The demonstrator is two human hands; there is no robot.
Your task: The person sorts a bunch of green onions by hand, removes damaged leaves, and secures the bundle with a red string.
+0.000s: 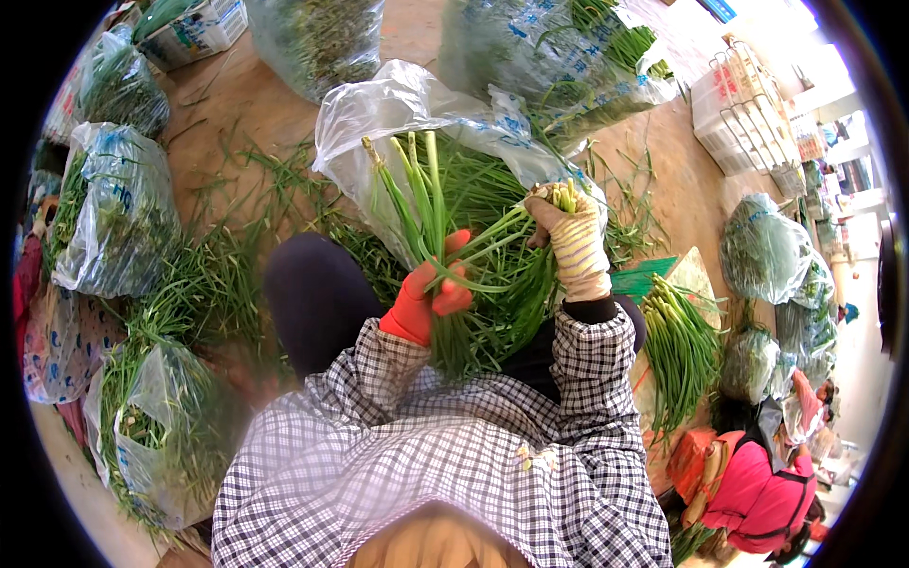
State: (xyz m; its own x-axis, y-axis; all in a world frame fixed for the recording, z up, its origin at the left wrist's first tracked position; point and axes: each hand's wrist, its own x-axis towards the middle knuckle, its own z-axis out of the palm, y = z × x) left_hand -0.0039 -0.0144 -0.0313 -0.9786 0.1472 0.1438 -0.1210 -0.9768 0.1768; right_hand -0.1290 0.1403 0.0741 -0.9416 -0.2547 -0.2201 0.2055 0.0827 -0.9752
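Note:
My left hand (431, 289), in a red-orange glove, is closed around a few long green chives (434, 199), their pale ends pointing up and away from me. My right hand (578, 248) wears a cream glove with yellow stripes. It grips a bunch of chives (565, 195) near the pale cut ends, and the leaves hang down below the fist. Some stalks stretch across between both hands. Beneath them, more loose chives (473, 185) lie in an opened clear plastic bag (355, 118). By my right knee a neat bunch of chives (677, 341) rests on a board (696, 279).
Stuffed plastic bags of greens (128, 208) line the left, with another bag (175, 435) near me. Two big bags (317, 43) (530, 71) stand ahead. Loose leaves (213, 289) litter the floor. At right are white crates (743, 114), more bags (765, 246) and a person in pink (757, 497).

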